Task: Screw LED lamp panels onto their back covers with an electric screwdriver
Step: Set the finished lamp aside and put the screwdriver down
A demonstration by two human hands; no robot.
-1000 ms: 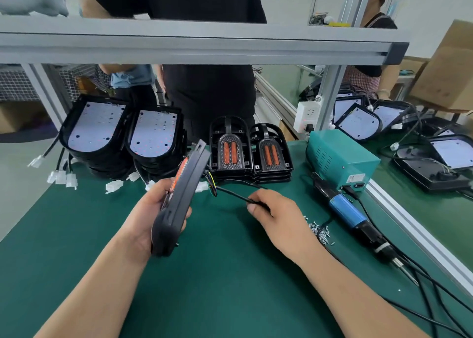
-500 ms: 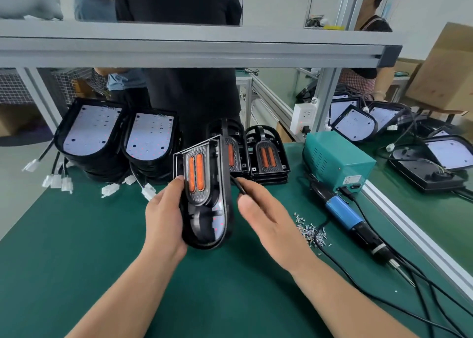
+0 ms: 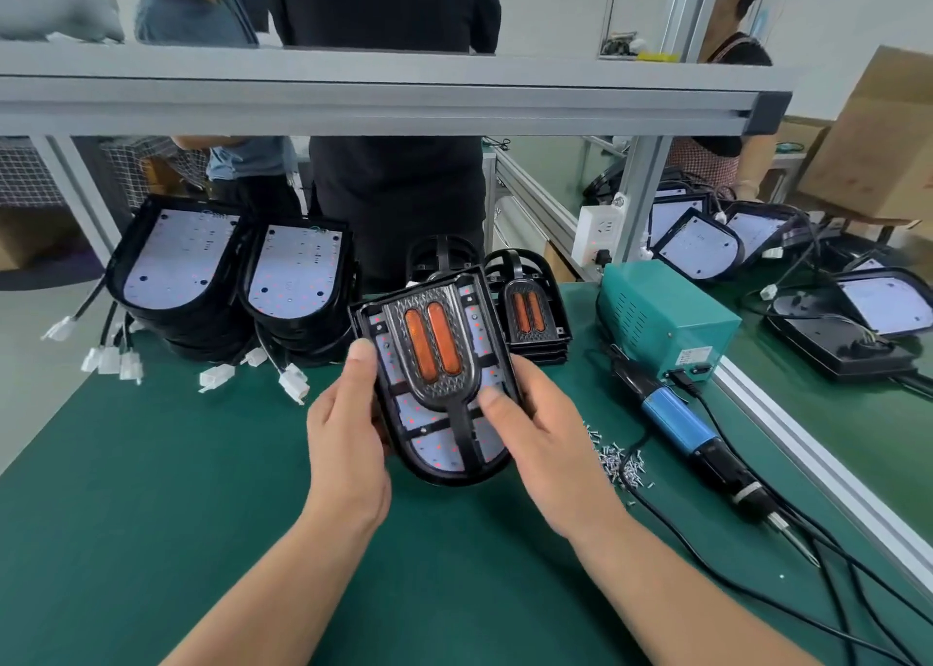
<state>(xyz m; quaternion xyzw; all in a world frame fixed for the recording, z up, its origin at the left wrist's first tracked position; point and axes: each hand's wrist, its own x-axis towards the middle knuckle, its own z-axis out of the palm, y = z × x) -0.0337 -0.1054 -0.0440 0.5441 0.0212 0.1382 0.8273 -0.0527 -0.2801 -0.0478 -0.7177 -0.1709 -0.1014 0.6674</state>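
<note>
Both hands hold the lamp panel (image 3: 438,443), seated in its black back cover (image 3: 454,477), face-up just above the green counter (image 3: 151,489). The left hand (image 3: 348,428) clasps the left edge, thumb on the rim. The right hand (image 3: 548,446) curls its fingers (image 3: 527,377) along the right edge, thumb pressing the lower face.

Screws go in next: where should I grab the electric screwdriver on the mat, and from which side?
Probably by the blue barrel of the electric screwdriver, right hand coming from above-left once it lets go of the lamp. It lies flat on the mat, bit toward you, cord at the far end, so the mid-body is free.
</note>
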